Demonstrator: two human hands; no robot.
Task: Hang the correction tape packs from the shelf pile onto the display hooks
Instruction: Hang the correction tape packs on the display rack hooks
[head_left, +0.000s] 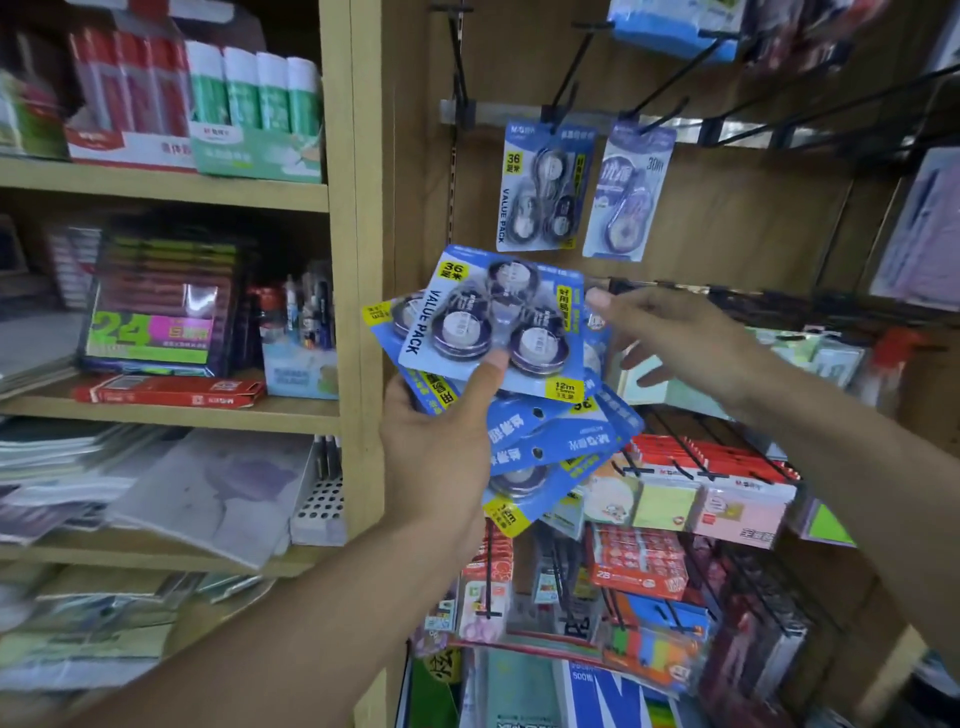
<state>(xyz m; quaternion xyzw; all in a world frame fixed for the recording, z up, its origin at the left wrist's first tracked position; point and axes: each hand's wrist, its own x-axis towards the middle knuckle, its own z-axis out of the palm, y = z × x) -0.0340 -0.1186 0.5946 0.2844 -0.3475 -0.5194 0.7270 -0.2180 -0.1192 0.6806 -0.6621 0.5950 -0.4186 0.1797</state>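
Observation:
My left hand (441, 447) grips a fanned stack of several blue correction tape packs (550, 431), thumb pressed on the top pack (493, 322). That top pack shows three round tapes and "VALUE PACK". My right hand (670, 338) reaches to the top pack's right edge, thumb at its corner, fingers behind it. One matching pack (545, 189) hangs on a black display hook (569, 67) above. A paler 30m tape pack (626, 192) hangs on the hook to its right.
Long black hooks (810, 109) jut out from the wooden back panel at upper right. Sticky notes and erasers (691, 504) hang on lower hooks. A wooden shelf unit (358, 260) on the left holds glue sticks (254, 93), marker boxes and paper.

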